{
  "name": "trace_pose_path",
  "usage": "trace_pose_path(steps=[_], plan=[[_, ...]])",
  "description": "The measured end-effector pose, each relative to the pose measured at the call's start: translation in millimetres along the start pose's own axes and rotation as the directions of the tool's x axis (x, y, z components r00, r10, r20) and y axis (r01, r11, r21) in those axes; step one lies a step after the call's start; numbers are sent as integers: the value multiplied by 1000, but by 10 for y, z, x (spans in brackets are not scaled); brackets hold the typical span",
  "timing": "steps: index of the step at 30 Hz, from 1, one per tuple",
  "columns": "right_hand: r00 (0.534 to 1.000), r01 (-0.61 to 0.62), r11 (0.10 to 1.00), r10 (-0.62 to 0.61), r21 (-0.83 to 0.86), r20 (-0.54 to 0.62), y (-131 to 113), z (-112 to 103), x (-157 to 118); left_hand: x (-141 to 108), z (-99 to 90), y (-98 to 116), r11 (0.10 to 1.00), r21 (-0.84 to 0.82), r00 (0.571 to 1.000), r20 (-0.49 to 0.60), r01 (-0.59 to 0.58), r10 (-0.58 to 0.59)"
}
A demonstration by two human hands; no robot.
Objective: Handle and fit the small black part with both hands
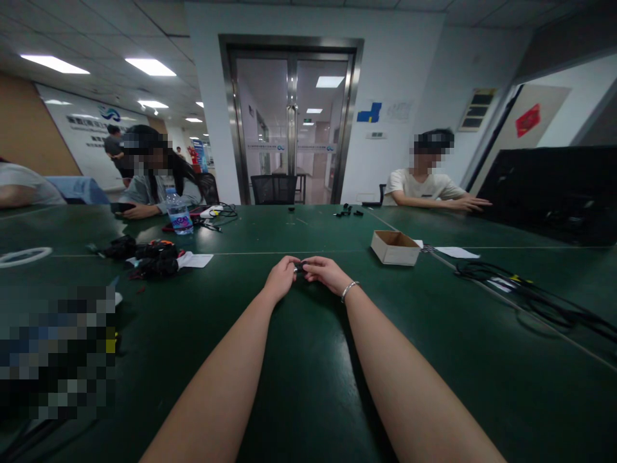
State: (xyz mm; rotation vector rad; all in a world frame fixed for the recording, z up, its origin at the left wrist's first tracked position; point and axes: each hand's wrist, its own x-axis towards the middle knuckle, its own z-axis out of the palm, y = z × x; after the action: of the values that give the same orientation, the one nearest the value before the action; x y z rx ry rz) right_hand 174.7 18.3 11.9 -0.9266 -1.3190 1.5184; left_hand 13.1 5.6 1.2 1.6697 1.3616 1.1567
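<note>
Left hand (pixel 281 281) and right hand (pixel 330 275) pinch a small dark piece (pixel 300 267) between their fingertips above a green tabletop (pixel 313 386).
Beyond them on the glossy, seamed surface, an open box (pixel 396 253) stands to the right near black cables (pixel 571 317); dark bundles (pixel 164 265) and a water bottle (pixel 180 220) sit to the left, with small black parts (pixel 346 210) farther back. Across the tabletop, a person in a pale T-shirt (pixel 419 186) sits right of the metal-framed glass doors (pixel 267 109), under lit ceiling panels (pixel 151 67).

Metal-framed glass dbl doors (pixel 292 122) at 12 o'clock in wht wall (pixel 400 71), blk chair (pixel 274 190) in front. Ceiling lts (pixel 150 67) on at 10. Green tbl (pixel 530 399), 4 to 8.
</note>
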Motion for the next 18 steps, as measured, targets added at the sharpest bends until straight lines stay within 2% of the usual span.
trace_pose_path(steps=[6, 18], plan=[[1000, 9, 1000, -9, 8, 15, 7, -14, -2, 20, 5, -25, 998, -61, 1000, -2, 12, -12], [1000, 4, 1000, -4, 22, 15, 17, -19, 7, 53, 23, -82, 997, -77, 1000, 20, 5, -3]])
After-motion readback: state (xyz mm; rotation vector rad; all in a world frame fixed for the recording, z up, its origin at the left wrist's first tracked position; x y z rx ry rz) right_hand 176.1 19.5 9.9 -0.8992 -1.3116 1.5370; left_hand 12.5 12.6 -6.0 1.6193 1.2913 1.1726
